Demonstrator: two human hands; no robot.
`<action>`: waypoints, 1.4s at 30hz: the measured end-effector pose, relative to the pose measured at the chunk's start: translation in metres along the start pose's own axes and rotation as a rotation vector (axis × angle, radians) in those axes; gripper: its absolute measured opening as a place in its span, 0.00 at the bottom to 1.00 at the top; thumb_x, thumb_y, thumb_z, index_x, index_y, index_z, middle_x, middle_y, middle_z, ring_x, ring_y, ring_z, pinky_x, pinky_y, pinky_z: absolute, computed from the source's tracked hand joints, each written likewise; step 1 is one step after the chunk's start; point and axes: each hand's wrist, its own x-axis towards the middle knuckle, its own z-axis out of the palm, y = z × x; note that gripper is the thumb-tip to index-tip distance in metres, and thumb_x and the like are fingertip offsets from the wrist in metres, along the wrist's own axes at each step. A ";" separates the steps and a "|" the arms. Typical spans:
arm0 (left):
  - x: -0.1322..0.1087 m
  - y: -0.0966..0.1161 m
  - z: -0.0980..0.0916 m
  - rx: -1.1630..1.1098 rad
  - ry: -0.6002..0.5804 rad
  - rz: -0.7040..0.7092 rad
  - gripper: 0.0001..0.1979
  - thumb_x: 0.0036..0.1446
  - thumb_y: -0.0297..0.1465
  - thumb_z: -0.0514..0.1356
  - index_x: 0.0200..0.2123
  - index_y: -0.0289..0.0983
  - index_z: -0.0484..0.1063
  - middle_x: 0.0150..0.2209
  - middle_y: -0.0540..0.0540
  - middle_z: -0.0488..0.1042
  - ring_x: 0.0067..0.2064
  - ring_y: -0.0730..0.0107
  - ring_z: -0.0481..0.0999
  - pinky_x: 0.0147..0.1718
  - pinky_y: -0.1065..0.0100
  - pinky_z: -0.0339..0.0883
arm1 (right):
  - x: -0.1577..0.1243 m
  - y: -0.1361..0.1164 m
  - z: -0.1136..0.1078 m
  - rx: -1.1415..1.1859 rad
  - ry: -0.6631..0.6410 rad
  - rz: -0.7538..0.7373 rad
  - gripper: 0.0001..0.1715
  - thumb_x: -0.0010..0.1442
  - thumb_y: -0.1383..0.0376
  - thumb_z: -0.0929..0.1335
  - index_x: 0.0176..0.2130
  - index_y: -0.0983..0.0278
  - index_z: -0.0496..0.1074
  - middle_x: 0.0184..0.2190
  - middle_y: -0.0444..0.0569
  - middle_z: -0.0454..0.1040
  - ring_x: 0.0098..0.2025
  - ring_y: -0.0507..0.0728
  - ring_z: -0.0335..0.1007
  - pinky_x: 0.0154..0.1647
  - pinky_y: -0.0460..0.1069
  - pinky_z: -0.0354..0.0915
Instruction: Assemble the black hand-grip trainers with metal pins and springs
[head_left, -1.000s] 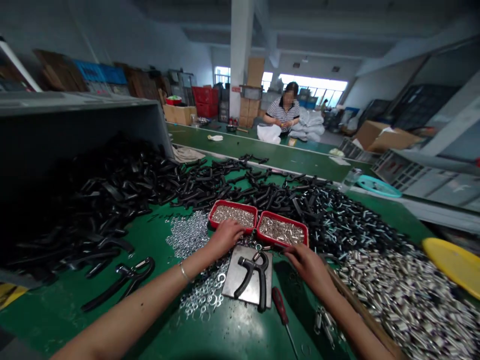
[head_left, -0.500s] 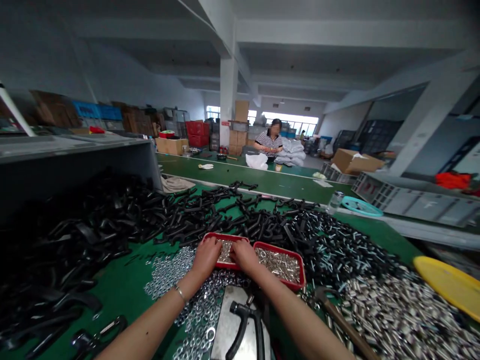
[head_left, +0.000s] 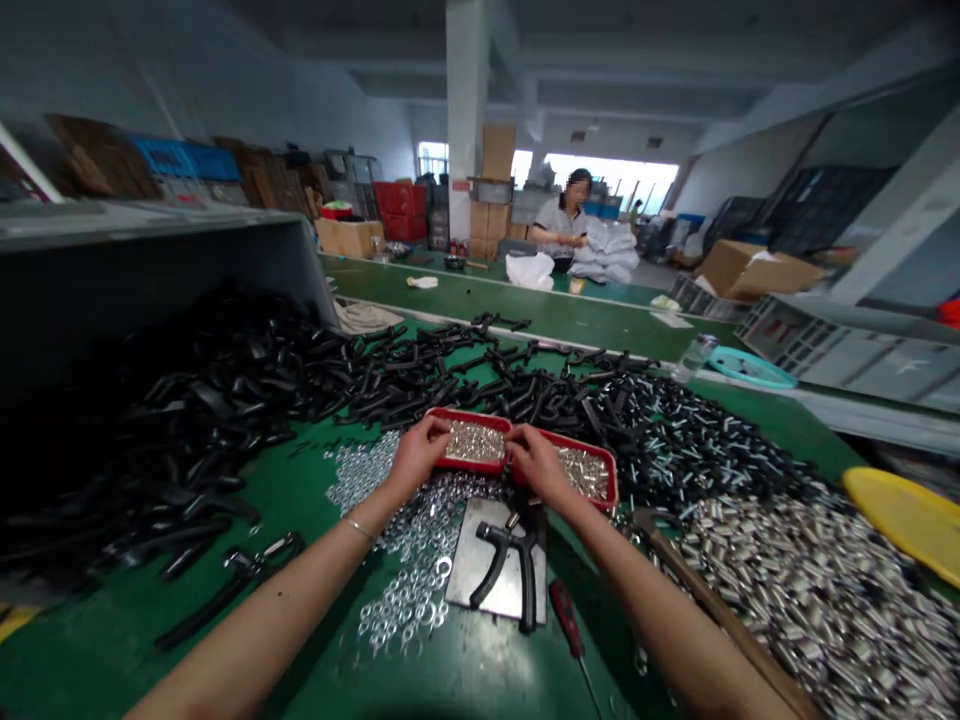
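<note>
My left hand (head_left: 421, 447) is at the left end of a red tray (head_left: 474, 466) filled with small silvery metal pieces. Its fingers are curled together; anything between them is too small to make out. My right hand (head_left: 534, 460) sits where this tray meets a second red tray (head_left: 612, 487), its fingers bent in a pinch whose contents I cannot see. Small metal parts (head_left: 589, 472) fill the second tray too. Below the hands, a black forked tool part (head_left: 529, 580) lies on a metal plate (head_left: 469, 540). Loose shiny nuts or rings (head_left: 409, 595) spread beside the plate.
Black handle-like parts (head_left: 225, 400) are heaped left and behind. Silvery cylinders (head_left: 780, 570) pile up at right, near a hammer (head_left: 697, 590) and a yellow lid (head_left: 907, 520). A screwdriver (head_left: 568, 620) lies in front. Across the green table stands a person (head_left: 562, 225).
My hands have drawn apart from inside the left tray to its two ends, uncovering the pieces in it. The camera view has tilted down, showing the screwdriver.
</note>
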 end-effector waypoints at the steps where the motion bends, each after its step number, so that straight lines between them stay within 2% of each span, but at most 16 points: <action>1: -0.012 0.000 -0.002 -0.101 -0.026 -0.036 0.08 0.59 0.31 0.56 0.40 0.36 0.72 0.38 0.47 0.77 0.40 0.66 0.77 0.41 0.67 0.69 | -0.016 0.001 -0.011 0.048 -0.004 0.030 0.06 0.63 0.64 0.64 0.40 0.62 0.69 0.39 0.48 0.75 0.42 0.56 0.71 0.46 0.52 0.65; 5: -0.066 0.012 0.001 -0.403 -0.183 -0.146 0.09 0.55 0.35 0.62 0.37 0.36 0.75 0.34 0.47 0.79 0.35 0.66 0.77 0.36 0.68 0.68 | -0.079 0.005 -0.040 0.336 -0.081 0.283 0.14 0.60 0.55 0.69 0.38 0.63 0.72 0.33 0.46 0.75 0.36 0.56 0.71 0.40 0.50 0.66; 9: -0.094 0.035 0.011 -0.482 -0.264 -0.121 0.08 0.54 0.33 0.63 0.36 0.36 0.77 0.34 0.48 0.78 0.36 0.67 0.76 0.37 0.68 0.67 | -0.117 0.003 -0.032 0.372 -0.132 0.412 0.16 0.58 0.53 0.70 0.35 0.64 0.72 0.30 0.46 0.75 0.32 0.56 0.71 0.37 0.50 0.66; 11: -0.097 0.044 0.015 -0.518 -0.274 -0.107 0.07 0.54 0.33 0.63 0.36 0.37 0.77 0.34 0.48 0.78 0.36 0.68 0.76 0.37 0.69 0.67 | -0.125 0.002 -0.020 0.261 -0.110 0.350 0.14 0.61 0.54 0.69 0.35 0.63 0.72 0.31 0.47 0.75 0.33 0.57 0.71 0.38 0.51 0.66; 15: -0.099 0.054 0.018 -0.648 -0.265 -0.194 0.10 0.51 0.34 0.66 0.36 0.36 0.75 0.34 0.48 0.78 0.36 0.69 0.76 0.37 0.69 0.67 | -0.131 0.000 -0.002 -0.166 -0.082 -0.021 0.11 0.67 0.60 0.65 0.35 0.63 0.73 0.36 0.51 0.75 0.42 0.61 0.69 0.47 0.55 0.64; 17: -0.102 0.054 0.018 -0.717 -0.259 -0.266 0.13 0.49 0.35 0.68 0.37 0.35 0.74 0.34 0.47 0.78 0.36 0.68 0.76 0.38 0.69 0.68 | -0.133 0.001 0.003 -0.298 -0.093 -0.148 0.11 0.69 0.62 0.64 0.37 0.63 0.73 0.37 0.53 0.75 0.42 0.61 0.67 0.47 0.56 0.65; 20: -0.108 0.051 0.016 -0.740 -0.265 -0.348 0.14 0.48 0.36 0.69 0.36 0.35 0.75 0.35 0.46 0.79 0.38 0.66 0.77 0.40 0.67 0.69 | -0.134 0.004 0.008 -0.401 -0.078 -0.221 0.11 0.70 0.63 0.63 0.38 0.64 0.72 0.37 0.53 0.75 0.41 0.61 0.67 0.45 0.55 0.65; 23: -0.114 0.050 0.015 -0.686 -0.300 -0.364 0.12 0.51 0.36 0.68 0.36 0.35 0.76 0.35 0.46 0.79 0.38 0.65 0.78 0.41 0.66 0.69 | -0.133 0.007 0.010 -0.481 -0.070 -0.258 0.10 0.70 0.63 0.64 0.38 0.64 0.72 0.36 0.53 0.75 0.40 0.61 0.67 0.44 0.55 0.66; 26: -0.117 0.055 0.017 -0.551 -0.319 -0.248 0.08 0.57 0.34 0.63 0.37 0.36 0.76 0.35 0.46 0.79 0.38 0.64 0.78 0.40 0.65 0.68 | -0.132 0.008 0.011 -0.587 -0.077 -0.313 0.12 0.70 0.63 0.63 0.38 0.65 0.73 0.35 0.54 0.75 0.40 0.61 0.66 0.43 0.55 0.65; 30: -0.116 0.065 0.029 -0.231 -0.275 0.094 0.06 0.63 0.30 0.59 0.36 0.37 0.76 0.38 0.45 0.78 0.44 0.62 0.74 0.48 0.61 0.64 | -0.133 0.006 0.010 -0.658 -0.120 -0.388 0.14 0.71 0.65 0.61 0.37 0.65 0.73 0.35 0.54 0.75 0.40 0.61 0.65 0.44 0.55 0.65; 33: -0.112 0.070 0.040 -0.017 -0.253 0.268 0.07 0.64 0.30 0.58 0.36 0.37 0.75 0.40 0.44 0.76 0.46 0.60 0.71 0.51 0.58 0.61 | -0.134 0.003 0.010 -0.664 -0.153 -0.358 0.15 0.72 0.64 0.60 0.37 0.65 0.73 0.35 0.55 0.74 0.40 0.61 0.64 0.42 0.55 0.65; 36: -0.112 0.071 0.049 0.100 -0.246 0.339 0.08 0.65 0.32 0.58 0.35 0.37 0.75 0.38 0.44 0.76 0.45 0.59 0.70 0.49 0.57 0.59 | -0.135 0.003 0.009 -0.625 -0.179 -0.299 0.16 0.72 0.64 0.59 0.38 0.65 0.74 0.36 0.56 0.74 0.41 0.63 0.64 0.43 0.56 0.65; 42: -0.115 0.070 0.055 0.154 -0.238 0.377 0.10 0.67 0.34 0.57 0.36 0.37 0.75 0.37 0.44 0.76 0.45 0.59 0.69 0.47 0.58 0.58 | -0.132 0.008 0.000 -0.286 -0.189 -0.130 0.09 0.69 0.63 0.64 0.39 0.62 0.73 0.38 0.51 0.73 0.44 0.60 0.66 0.47 0.56 0.67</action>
